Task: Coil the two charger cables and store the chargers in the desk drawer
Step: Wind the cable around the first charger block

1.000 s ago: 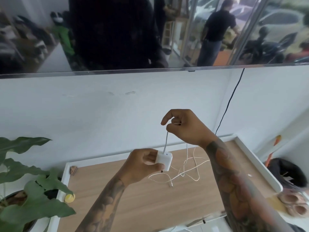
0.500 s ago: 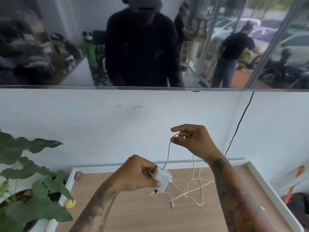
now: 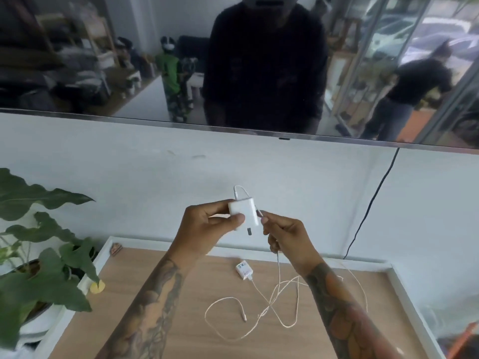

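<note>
My left hand [image 3: 204, 226] holds a white charger block [image 3: 246, 212] up above the desk, its prongs pointing down. Its white cable [image 3: 278, 275] loops over the top of the block, passes through my right hand [image 3: 287, 237], which pinches it beside the block, and hangs down to the wooden desk top [image 3: 181, 307]. A second, smaller white charger [image 3: 244, 270] lies on the desk under my hands. Its thin cable [image 3: 223, 301] sprawls in loose loops, crossing the first cable. No drawer is visible.
A potted plant [image 3: 44, 268] with big leaves stands at the left of the desk. A small yellow object [image 3: 97, 287] sits at the left rim. A dark reflective screen [image 3: 233, 60] hangs on the white wall, with a black cord [image 3: 373, 200] running down at the right.
My left hand has raised the charger block and turned it. My right hand came down beside the block, laying the cable over its top. The view tilted down, revealing the second charger.
</note>
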